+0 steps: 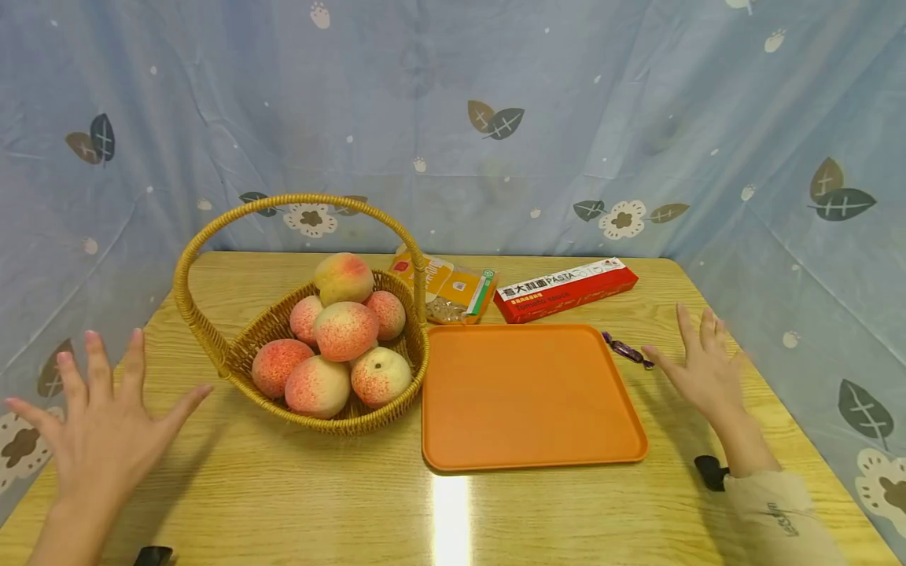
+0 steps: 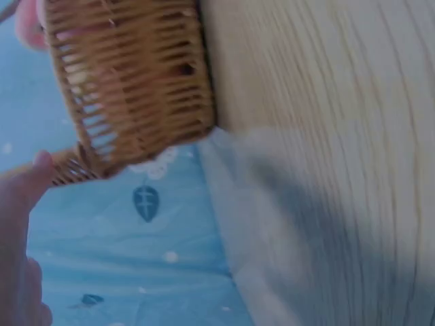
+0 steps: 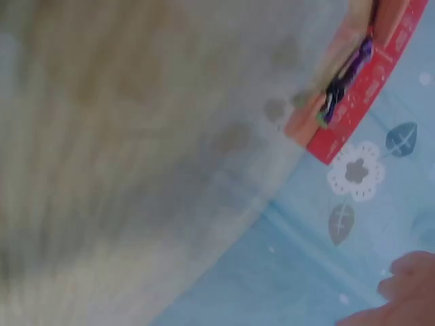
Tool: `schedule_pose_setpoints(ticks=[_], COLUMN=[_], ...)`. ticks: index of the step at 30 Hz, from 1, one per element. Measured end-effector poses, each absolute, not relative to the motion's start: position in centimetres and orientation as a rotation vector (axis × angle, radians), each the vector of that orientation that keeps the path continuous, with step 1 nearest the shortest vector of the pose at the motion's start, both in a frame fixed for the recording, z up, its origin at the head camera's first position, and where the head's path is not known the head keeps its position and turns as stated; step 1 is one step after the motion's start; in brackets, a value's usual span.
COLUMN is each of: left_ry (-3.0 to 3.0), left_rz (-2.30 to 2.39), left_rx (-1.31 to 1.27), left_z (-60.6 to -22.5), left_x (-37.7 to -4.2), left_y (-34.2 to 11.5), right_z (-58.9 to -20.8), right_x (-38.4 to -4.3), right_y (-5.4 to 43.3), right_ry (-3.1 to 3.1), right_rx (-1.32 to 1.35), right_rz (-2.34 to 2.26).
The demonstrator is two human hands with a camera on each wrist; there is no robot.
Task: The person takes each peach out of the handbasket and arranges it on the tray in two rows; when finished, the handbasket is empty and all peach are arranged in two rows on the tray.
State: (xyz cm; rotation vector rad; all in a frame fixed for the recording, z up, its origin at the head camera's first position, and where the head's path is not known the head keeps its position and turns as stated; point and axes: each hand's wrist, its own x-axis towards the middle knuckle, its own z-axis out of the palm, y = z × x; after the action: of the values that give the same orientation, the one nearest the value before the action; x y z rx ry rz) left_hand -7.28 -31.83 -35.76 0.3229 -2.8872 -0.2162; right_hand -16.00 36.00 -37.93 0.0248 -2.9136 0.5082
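My left hand (image 1: 106,432) is raised over the left side of the table, fingers spread, holding nothing. To its right stands a wicker basket (image 1: 354,424) with a tall arched handle, filled with several peaches (image 1: 347,330). In the left wrist view the thumb (image 2: 34,178) overlaps the handle's base, beside the basket's woven side (image 2: 136,81). My right hand (image 1: 708,373), also spread and holding nothing, hovers over the right side. Nearest to it lies a purple wrapped candy (image 1: 627,350). An orange tray (image 1: 534,397) with a bare surface sits between the basket and the candy.
Behind the tray lie a red pasta box (image 1: 566,291) and an orange-and-clear food packet (image 1: 453,287), the packet partly hidden by the basket. A blue patterned curtain (image 1: 453,157) encloses the wooden table (image 1: 318,503) at the back and sides.
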Motion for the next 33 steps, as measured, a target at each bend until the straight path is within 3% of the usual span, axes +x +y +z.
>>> schedule_pose_setpoints(ticks=[14,23,33], left_ry=[-2.605,-2.768,-2.822], left_rz=[-0.706,-0.693,-0.669], left_rx=[-0.026,-0.084,-0.072], left_z=[-36.0,-36.5,-37.0], left_x=[-3.8,-4.6,-5.2], left_y=[-24.4,-21.3,-20.9], right_z=[-36.6,-34.4,-32.3], right_x=[-16.8,-17.1,-17.4], right_y=[27.5,21.0,12.8], right_ry=[-2.285,-2.343,-2.413], right_rx=[0.31,0.73,0.899], right_rz=[1.039,1.014,1.203])
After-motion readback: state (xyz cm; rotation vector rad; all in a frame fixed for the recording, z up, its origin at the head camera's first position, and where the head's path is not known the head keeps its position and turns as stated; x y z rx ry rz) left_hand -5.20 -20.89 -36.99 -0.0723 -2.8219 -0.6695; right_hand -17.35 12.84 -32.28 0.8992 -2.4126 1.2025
